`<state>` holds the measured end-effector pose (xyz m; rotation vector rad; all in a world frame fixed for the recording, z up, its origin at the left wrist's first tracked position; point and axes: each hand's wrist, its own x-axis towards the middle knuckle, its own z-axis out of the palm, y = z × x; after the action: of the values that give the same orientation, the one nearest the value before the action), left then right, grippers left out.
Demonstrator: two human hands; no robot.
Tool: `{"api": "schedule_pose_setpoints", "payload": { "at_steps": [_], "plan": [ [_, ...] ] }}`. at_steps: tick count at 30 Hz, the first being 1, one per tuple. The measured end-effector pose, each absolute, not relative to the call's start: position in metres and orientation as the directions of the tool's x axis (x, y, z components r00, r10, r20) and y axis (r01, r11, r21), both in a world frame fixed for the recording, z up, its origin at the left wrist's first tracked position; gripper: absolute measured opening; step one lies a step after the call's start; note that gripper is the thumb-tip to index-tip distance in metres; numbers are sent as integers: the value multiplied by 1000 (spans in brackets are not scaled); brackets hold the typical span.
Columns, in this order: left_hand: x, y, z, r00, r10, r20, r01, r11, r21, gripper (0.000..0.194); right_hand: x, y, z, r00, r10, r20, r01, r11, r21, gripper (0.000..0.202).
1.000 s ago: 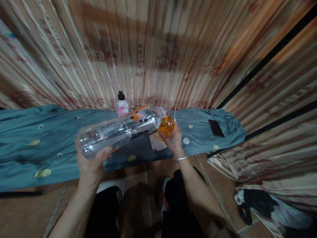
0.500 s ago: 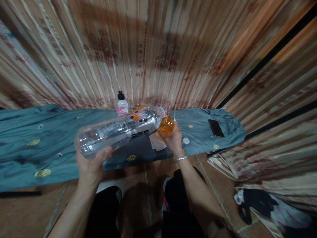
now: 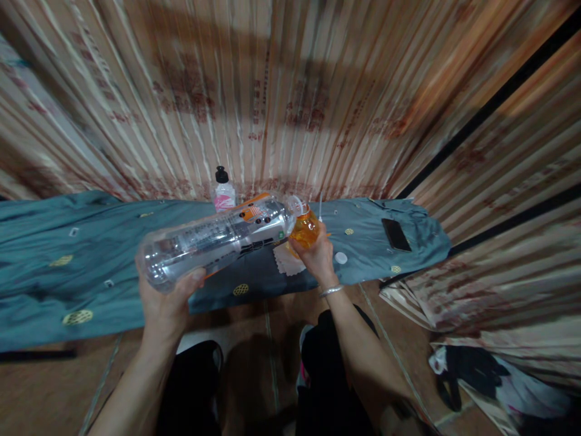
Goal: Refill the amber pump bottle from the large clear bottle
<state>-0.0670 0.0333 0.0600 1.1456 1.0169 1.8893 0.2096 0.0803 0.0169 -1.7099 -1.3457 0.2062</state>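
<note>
My left hand (image 3: 167, 303) is closed around the base of a large clear plastic bottle (image 3: 218, 239) with an orange and silver label. This bottle is tilted nearly flat, its neck pointing right. My right hand (image 3: 318, 254) grips a smaller bottle (image 3: 305, 227) of orange liquid, whose mouth meets the neck of the clear bottle. A pale cloth with a scalloped edge (image 3: 288, 260) lies beneath that bottle. Just right of my right hand rests a round white cap (image 3: 341, 258).
A blue-green patterned cloth (image 3: 113, 260) covers the long narrow surface. On it stand a squeeze bottle with a black top (image 3: 224, 192) and a dark phone (image 3: 396, 235). Striped curtains (image 3: 281, 91) hang behind. A bag (image 3: 481, 369) lies on the floor at right.
</note>
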Motion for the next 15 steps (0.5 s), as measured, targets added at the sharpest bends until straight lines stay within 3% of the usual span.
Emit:
{"api": "schedule_pose_setpoints", "payload": {
  "at_steps": [15],
  "plan": [
    [-65, 33, 61, -354, 832, 427, -98, -486, 868, 79, 208, 79, 20, 403, 833, 379, 678, 6, -735, 70]
  ]
}}
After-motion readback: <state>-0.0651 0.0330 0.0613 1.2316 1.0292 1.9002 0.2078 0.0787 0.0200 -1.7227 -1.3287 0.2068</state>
